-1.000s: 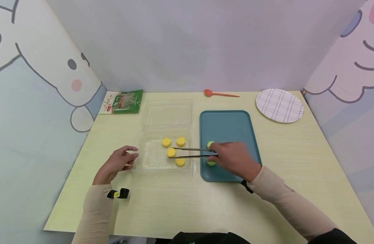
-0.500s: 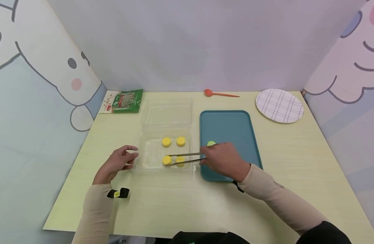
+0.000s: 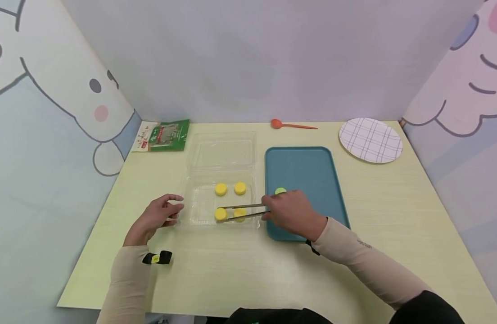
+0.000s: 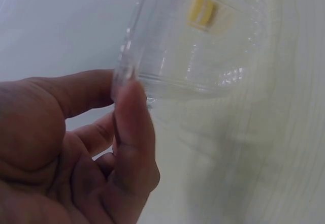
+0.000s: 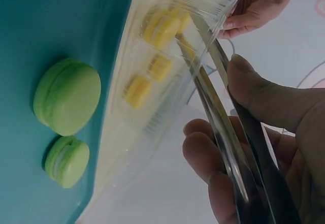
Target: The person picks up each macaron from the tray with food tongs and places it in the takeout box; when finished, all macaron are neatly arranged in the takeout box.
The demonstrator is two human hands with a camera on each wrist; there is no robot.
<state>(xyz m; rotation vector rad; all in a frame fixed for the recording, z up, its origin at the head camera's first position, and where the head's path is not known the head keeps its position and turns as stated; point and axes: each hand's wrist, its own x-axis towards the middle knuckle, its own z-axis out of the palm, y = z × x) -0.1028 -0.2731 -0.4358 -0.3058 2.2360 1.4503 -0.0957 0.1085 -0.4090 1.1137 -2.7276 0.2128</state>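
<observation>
The yellow held macaron (image 3: 221, 214) now sits nearer the front wall of the clear box (image 3: 201, 204) and a little further left in it than a second ago, when it shows in the gap among the box's other three; the last half second brings only a slight nudge. The right grip (image 3: 295, 216) has shifted left toward the box with it and is curled round the metal tongs (image 5: 223, 137), whose tips stand on either side of the macaron; whether they press on it or merely flank it, I cannot tell. The left grip (image 3: 157, 213) pinches the box's left edge between thumb and fingers and shows no shift. Inside the box, the far-left macaron (image 3: 221, 189), far-right macaron (image 3: 240, 188) and near-right macaron (image 3: 240, 211) show no clear movement, so the held one now makes up the near-left corner of a rough two-by-two group. For the work in hand, this looks like the end of placing that piece, with its release not yet evident. Right of the box, two green macarons (image 5: 67, 96) lie on the blue tray (image 3: 299, 166), apparently unaffected; the lid (image 3: 223, 151) rests folded back beyond the box on the surface (image 3: 216, 270).
</observation>
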